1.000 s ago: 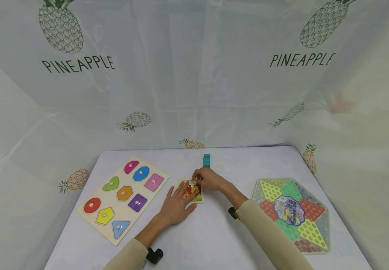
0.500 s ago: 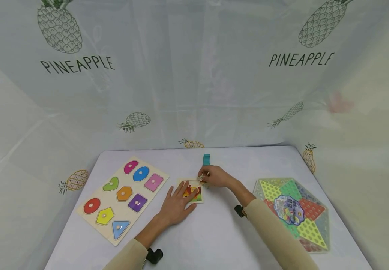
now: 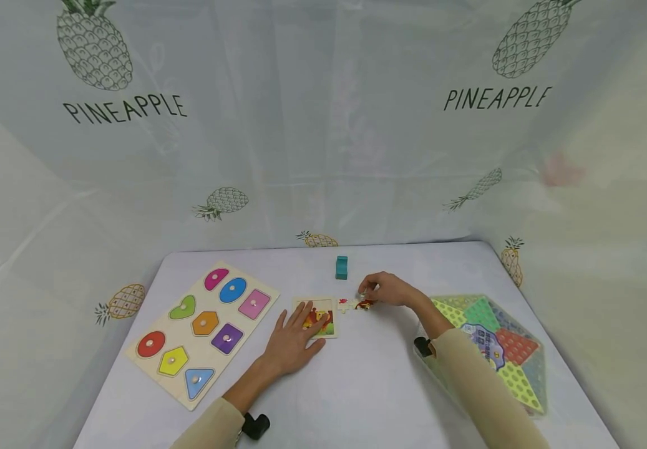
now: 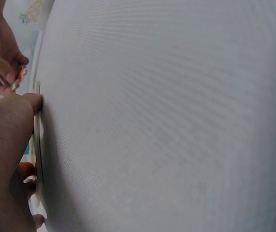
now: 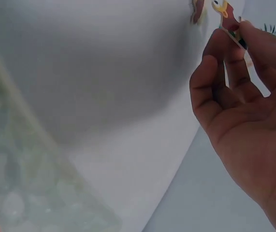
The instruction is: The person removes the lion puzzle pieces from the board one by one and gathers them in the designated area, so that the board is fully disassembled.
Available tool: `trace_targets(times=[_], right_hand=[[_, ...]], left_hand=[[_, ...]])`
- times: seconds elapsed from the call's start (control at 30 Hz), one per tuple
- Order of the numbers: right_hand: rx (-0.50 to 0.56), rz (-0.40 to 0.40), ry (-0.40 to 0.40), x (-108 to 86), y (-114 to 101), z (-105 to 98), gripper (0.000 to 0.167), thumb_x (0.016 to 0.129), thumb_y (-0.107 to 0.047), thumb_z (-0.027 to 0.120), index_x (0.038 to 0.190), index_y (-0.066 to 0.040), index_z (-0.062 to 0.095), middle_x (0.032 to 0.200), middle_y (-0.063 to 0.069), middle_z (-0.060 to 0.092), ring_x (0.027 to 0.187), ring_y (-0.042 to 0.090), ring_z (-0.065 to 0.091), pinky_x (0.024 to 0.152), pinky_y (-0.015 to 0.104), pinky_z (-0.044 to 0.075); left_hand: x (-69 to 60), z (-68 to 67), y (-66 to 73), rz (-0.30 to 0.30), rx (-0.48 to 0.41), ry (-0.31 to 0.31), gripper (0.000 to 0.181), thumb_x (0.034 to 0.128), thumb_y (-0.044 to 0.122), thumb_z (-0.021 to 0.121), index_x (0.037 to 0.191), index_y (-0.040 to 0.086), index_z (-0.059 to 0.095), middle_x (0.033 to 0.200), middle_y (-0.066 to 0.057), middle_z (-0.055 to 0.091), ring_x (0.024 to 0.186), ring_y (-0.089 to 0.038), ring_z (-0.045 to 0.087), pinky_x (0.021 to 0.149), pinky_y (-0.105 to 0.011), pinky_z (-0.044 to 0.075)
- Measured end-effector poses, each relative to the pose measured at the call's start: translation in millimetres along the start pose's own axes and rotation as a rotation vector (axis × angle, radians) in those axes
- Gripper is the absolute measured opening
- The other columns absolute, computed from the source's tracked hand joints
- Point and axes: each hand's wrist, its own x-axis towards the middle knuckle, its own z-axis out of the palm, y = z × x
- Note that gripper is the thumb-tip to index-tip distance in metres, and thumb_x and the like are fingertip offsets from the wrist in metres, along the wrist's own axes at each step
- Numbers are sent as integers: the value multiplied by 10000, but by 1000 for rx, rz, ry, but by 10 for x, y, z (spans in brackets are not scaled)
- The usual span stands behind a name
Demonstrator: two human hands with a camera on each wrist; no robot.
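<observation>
Here the left hand (image 3: 292, 347) spreads straight fingers over the flat, square picture puzzle (image 3: 329, 328); right of that puzzle, the right hand (image 3: 392, 290) pinches a thin, printed jigsaw piece (image 5: 229, 19) near notched loose pieces (image 3: 343, 305).

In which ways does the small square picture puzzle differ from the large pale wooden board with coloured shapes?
The small square picture puzzle is much smaller than the large pale wooden board. The puzzle shows a picture; the board, separate coloured shapes with knobs. The left hand rests on the puzzle; no hand touches the board. Both lie flat on the white table.
</observation>
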Motion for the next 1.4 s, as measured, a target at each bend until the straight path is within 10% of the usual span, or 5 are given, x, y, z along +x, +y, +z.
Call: trace_targets(times=[1.4], right_hand=[[-169,144,103,-17,137,29,59,903,-153,748,880,-108,718,774,-14,668,684,137,560,619,282,466]], left_hand=[[-10,-10,9,9,25,15,570,998,532,512,1521,310,459,1638,-118,303,1526,-326,231,1161,-664,216]])
